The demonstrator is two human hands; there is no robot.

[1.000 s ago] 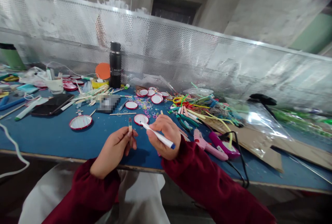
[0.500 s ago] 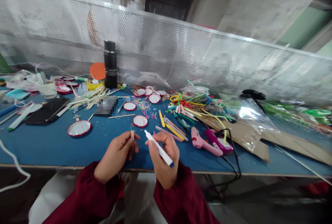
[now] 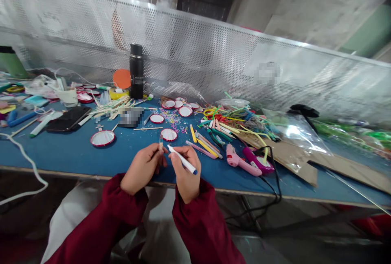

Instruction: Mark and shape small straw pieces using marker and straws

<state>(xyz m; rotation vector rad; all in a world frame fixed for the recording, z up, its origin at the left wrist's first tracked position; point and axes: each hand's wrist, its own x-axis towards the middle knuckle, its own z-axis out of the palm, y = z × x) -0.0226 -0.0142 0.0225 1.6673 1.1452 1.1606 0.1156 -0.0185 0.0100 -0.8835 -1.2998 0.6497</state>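
A person's left hand [image 3: 143, 168] pinches a small wooden stick [image 3: 160, 142] upright between thumb and fingertips, left of the pink glue gun [image 3: 240, 166] on the blue worktable [image 3: 61, 154]. The right hand [image 3: 185, 172], closed in a writing grip round a white marker [image 3: 182, 160], has drawn in over the last half-second. Its tip is now just beside the stick; contact cannot be made out. A red-rimmed disc [image 3: 169, 134] lies just beyond the stick.
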